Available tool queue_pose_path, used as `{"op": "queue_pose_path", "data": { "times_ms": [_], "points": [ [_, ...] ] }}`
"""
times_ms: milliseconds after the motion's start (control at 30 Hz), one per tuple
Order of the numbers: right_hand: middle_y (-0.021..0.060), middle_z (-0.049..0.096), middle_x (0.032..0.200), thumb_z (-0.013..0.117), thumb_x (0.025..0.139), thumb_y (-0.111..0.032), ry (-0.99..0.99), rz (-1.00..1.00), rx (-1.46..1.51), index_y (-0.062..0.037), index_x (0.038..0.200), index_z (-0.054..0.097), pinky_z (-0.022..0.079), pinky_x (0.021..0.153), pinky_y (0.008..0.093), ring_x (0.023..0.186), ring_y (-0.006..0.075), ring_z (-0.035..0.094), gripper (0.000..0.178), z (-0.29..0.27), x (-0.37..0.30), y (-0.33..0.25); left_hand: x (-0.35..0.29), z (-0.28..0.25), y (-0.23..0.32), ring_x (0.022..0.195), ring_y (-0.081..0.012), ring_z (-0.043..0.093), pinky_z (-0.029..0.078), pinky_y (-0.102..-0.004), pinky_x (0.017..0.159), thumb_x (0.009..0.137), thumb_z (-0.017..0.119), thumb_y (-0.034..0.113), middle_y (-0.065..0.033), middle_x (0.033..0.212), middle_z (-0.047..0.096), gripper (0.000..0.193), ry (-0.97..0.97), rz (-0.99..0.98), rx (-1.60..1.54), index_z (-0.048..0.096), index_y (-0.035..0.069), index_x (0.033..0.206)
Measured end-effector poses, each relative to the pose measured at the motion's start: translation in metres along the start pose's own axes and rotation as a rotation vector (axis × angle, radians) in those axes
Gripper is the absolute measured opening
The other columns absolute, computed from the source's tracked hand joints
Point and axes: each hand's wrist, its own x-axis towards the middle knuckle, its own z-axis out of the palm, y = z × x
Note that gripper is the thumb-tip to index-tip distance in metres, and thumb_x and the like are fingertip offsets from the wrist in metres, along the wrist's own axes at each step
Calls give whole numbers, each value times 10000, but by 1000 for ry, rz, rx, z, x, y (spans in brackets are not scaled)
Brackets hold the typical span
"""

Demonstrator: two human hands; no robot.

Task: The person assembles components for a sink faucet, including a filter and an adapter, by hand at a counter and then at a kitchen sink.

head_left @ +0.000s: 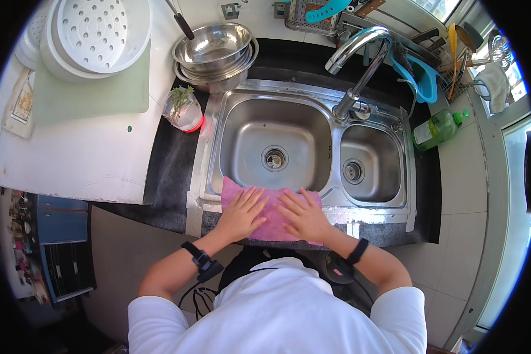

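Observation:
A pink cloth (271, 219) lies spread over the front rim of the steel double sink (212, 186), its upper edge reaching over the large basin. My left hand (242, 216) rests flat on the cloth's left part, fingers stretched out. On its right part my right hand (305, 217) lies flat too, fingers spread and pointing inward. Between the two hands a strip of cloth shows. Both basins hold no dishes, and their drains are visible.
Behind the sink rises a chrome faucet (360, 71). A green soap bottle (439, 130) stands at the right. Left of the basin are stacked steel bowls (215, 53) and a glass jar with a plant (183, 110). White strainer tubs (97, 35) sit on the left counter.

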Motion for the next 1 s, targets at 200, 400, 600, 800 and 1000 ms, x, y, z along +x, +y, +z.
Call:
{"op": "queue_pose_path", "data": {
  "times_ms": [200,400,600,800,1000],
  "points": [
    [90,410,1391,579,825,-364,17,17,24,-201,1316,478,211,1081,531,1273,288,390,527,41,5,9,11,20,-6,1206,-302,436,278,-449,1051,813,568,425,-142,1279,496,609,76,-83,95,476,43,1279],
    [97,425,1378,578,838,-355,-41,68,163,-182,1315,481,219,1088,506,1270,301,390,516,39,5,9,6,17,-9,1207,-307,437,304,-444,1031,830,568,398,-153,1248,508,567,75,-109,-41,483,35,1257],
    [113,374,1421,444,923,-464,-132,554,1871,-203,1407,327,242,1079,523,1314,326,340,562,9,15,27,4,-8,-31,1276,-288,385,336,-450,1025,940,406,433,-124,1354,440,520,11,-463,-2134,359,157,1378],
    [117,300,1466,360,887,-609,-323,715,2451,-233,1462,155,229,1022,659,1305,394,333,717,42,5,26,-10,24,-41,1296,-301,372,340,-521,1028,959,229,528,-131,1449,323,542,-145,-538,-2586,214,291,1446],
    [115,348,1434,368,901,-581,-379,832,2255,-235,1463,117,296,998,649,1265,366,401,706,36,15,20,-16,39,-35,1236,-283,450,390,-469,1015,975,338,434,-132,1411,370,524,-44,-709,-2316,217,228,1442]
  ]
}}
